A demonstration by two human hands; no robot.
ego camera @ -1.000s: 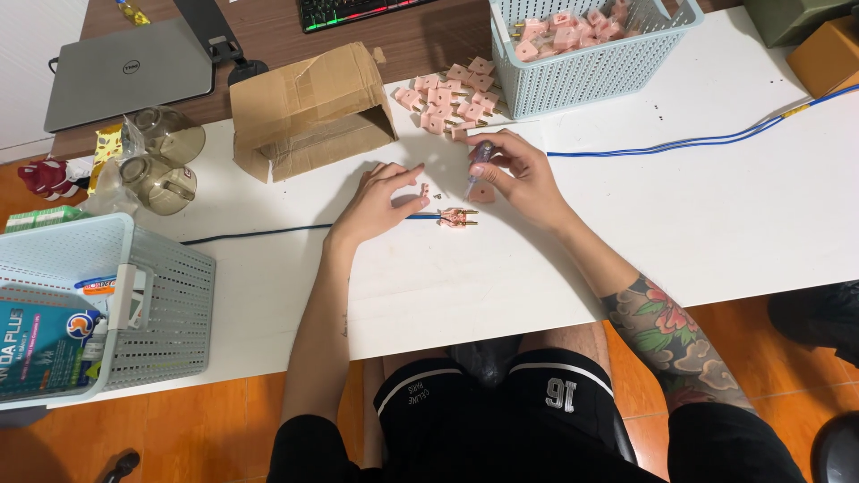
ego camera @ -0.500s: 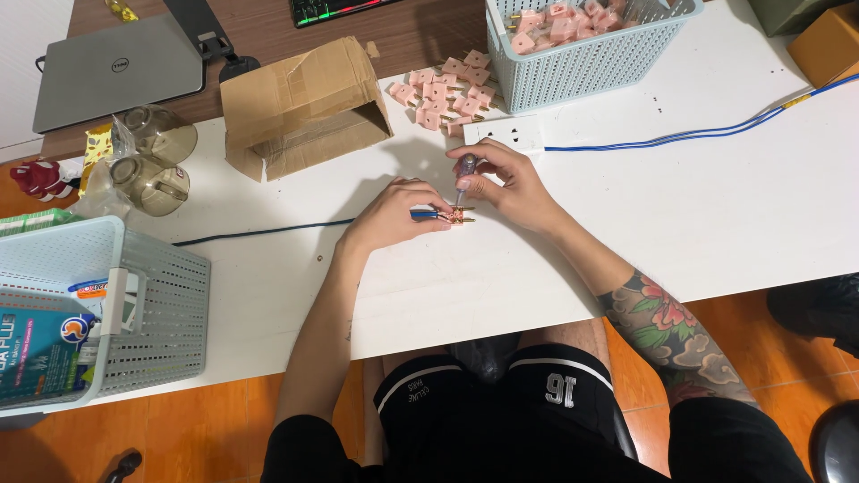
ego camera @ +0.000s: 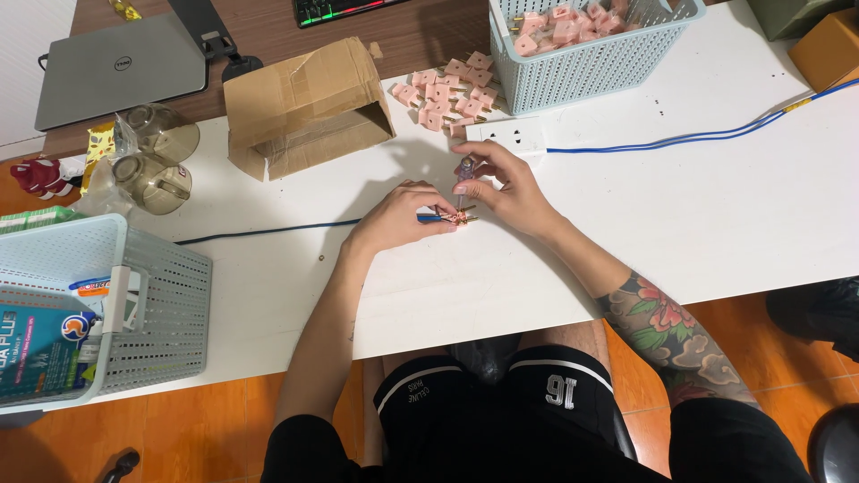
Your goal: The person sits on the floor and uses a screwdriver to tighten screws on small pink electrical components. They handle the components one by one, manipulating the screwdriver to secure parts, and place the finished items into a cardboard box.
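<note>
Hands meet at the middle of the white table [ego camera: 626,224], and everything else is placed here relative to them. Far to their left sits the pale blue perforated plastic basket [ego camera: 152,304], hanging over the table's near edge with packets inside; up and left of the hands stand two smoky glass mugs [ego camera: 161,170], then the open brown cardboard box [ego camera: 304,107] lying on its side. The thin blue wire [ego camera: 268,231] runs in from the left straight to the left hand [ego camera: 398,219], whose fingers are closed narrow, pinning the wire's end and the small pink plastic plug [ego camera: 459,217] flat to the table. Just right, the right hand [ego camera: 506,192] is curled around a small screwdriver with a dark handle [ego camera: 465,170], held upright with its tip down on the plug. Above the hands lie a white power strip [ego camera: 508,136], a scatter of loose pink plugs [ego camera: 447,89] and a second pale blue basket [ego camera: 591,63] holding more of them; a blue cable [ego camera: 698,139] leaves the strip to the right. As a judgement: the tip is small and the plug is steadied only by fingertips, so too much downward push or a slight tilt could let the tool skid off the screw and jab the left fingers beside it. A loose pinch could let the plug spin or the wire slip out. Any tiny screw that pops free could roll off the near edge
</note>
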